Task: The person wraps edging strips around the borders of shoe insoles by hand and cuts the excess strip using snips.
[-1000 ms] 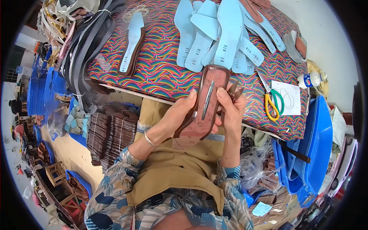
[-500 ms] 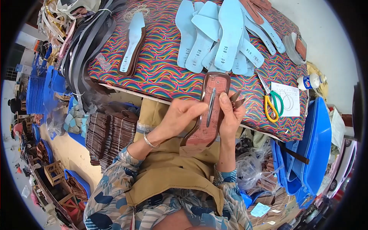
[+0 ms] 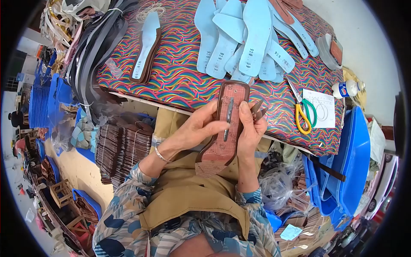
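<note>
Reddish-brown insole (image 3: 217, 150) clasped in the curled right hand (image 3: 250, 128) might get its dark strip (image 3: 229, 113) skewed if the half-open left hand (image 3: 197, 128), its hold unclear, nudges it.

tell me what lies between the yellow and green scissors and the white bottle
A white sheet of paper lies between the scissors and the white bottle, with the scissors partly overlapping it; this shows in the head view.

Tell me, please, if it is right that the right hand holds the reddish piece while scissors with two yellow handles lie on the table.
Not quite: in the head view, the scissors have one yellow handle and one green handle; the right hand does hold the reddish piece.
</note>
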`<move>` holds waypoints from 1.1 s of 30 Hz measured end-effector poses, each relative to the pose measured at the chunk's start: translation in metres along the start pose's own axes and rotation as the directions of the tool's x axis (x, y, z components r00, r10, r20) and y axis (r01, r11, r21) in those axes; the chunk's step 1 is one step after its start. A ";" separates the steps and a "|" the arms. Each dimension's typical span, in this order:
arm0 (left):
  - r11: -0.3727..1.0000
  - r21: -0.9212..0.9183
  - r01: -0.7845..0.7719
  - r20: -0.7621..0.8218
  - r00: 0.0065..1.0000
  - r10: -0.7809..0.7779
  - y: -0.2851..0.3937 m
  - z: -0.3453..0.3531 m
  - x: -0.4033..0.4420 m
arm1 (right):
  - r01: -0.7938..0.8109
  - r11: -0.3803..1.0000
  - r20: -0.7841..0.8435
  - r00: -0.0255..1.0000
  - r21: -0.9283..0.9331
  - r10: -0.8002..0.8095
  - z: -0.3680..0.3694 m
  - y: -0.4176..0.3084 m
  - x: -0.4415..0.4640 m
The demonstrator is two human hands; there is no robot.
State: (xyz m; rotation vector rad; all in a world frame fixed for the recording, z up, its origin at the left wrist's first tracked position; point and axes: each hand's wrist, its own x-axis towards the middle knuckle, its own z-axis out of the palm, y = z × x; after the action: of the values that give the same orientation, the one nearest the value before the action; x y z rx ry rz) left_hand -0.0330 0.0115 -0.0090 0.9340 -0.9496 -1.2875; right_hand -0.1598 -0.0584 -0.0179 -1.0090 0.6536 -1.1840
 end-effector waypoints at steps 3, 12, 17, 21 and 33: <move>0.998 -0.008 0.056 -0.009 0.998 -0.056 0.008 0.002 -0.002 | -0.033 0.999 -0.032 0.999 0.004 0.033 -0.005 0.005 0.004; 0.921 -0.254 0.294 0.101 0.956 -0.277 0.009 -0.005 -0.007 | -0.066 0.994 -0.054 0.996 0.088 0.071 -0.009 0.012 0.015; 0.982 0.084 0.166 -0.133 0.979 -0.155 -0.003 0.007 -0.010 | -0.003 0.999 -0.092 0.996 -0.039 -0.001 -0.008 0.016 0.018; 0.938 0.000 0.347 -0.029 0.938 -0.347 -0.003 -0.012 -0.013 | 0.020 0.999 -0.093 0.995 -0.027 -0.022 -0.010 0.007 0.022; 0.928 -0.201 0.313 -0.153 0.926 -0.345 -0.012 -0.001 -0.020 | 0.055 0.998 -0.186 0.981 0.015 -0.051 -0.015 0.001 0.033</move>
State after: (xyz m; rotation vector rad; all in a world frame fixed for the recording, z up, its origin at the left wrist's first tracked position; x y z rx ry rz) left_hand -0.0365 0.0308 -0.0215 1.0874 -0.5374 -1.5091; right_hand -0.1627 -0.0946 -0.0221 -0.9111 0.7634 -1.3398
